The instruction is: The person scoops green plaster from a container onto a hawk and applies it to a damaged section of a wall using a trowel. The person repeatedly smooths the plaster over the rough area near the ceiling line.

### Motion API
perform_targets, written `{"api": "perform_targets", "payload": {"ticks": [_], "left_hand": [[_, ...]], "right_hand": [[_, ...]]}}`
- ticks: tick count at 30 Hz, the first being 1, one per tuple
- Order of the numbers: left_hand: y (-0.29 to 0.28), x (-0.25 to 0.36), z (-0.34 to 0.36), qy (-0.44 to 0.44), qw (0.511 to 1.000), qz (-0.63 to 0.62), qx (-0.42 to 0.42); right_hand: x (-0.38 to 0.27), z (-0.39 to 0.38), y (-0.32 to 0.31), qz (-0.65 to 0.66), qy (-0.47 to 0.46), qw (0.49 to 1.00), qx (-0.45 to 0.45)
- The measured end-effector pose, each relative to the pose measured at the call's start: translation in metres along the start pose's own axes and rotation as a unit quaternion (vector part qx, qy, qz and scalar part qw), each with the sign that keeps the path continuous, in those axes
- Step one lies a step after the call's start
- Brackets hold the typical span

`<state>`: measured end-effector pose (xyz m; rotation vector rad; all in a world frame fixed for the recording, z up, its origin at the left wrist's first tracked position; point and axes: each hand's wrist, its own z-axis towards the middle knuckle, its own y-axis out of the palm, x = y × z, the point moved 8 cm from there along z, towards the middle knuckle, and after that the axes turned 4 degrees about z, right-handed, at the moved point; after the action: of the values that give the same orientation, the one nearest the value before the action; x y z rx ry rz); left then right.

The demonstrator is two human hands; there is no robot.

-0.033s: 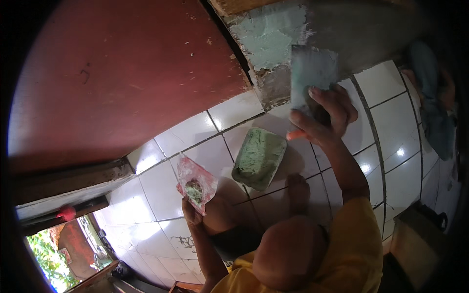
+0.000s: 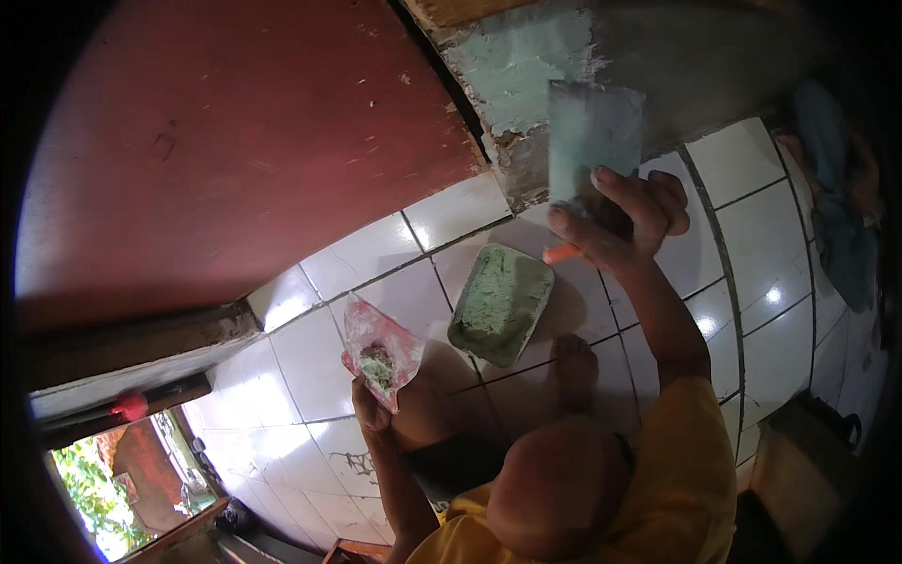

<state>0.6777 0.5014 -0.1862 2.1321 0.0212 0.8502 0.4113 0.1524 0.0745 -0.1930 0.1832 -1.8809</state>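
Note:
My right hand grips a wide putty knife, its flat blade raised in front of the low grey wall. A bit of orange handle shows below the fingers. Lower left, my left hand is closed on the edge of a red and white triangular piece, perhaps a sheet or a scraper. A lump of pale green putty lies on it. Between the hands, a shallow rectangular tub coated with green putty stands on the floor.
Pale green filler covers part of the wall, with broken plaster below. A large red panel stands at the left. White tiles cover the floor. My bare foot is beside the tub. Cloth hangs far right.
My right hand and the putty knife have shifted slightly left, and the blade looks less blurred. The left hand with its red and white piece has barely moved.

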Motion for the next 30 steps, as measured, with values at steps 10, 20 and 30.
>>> {"api": "perform_targets", "payload": {"ticks": [10, 20, 30], "left_hand": [[-0.010, 0.002, 0.001, 0.001, 0.999, 0.009, 0.041], [0.011, -0.004, 0.003, -0.003, 1.000, 0.009, 0.010], [0.012, -0.004, 0.000, -0.015, 1.000, -0.021, -0.001]], "right_hand": [[0.016, -0.012, 0.058, -0.052, -0.095, 0.992, 0.059], [0.027, 0.000, 0.063, -0.078, -0.122, 0.982, 0.118], [0.034, 0.021, 0.062, -0.045, -0.126, 0.986, 0.103]]}}
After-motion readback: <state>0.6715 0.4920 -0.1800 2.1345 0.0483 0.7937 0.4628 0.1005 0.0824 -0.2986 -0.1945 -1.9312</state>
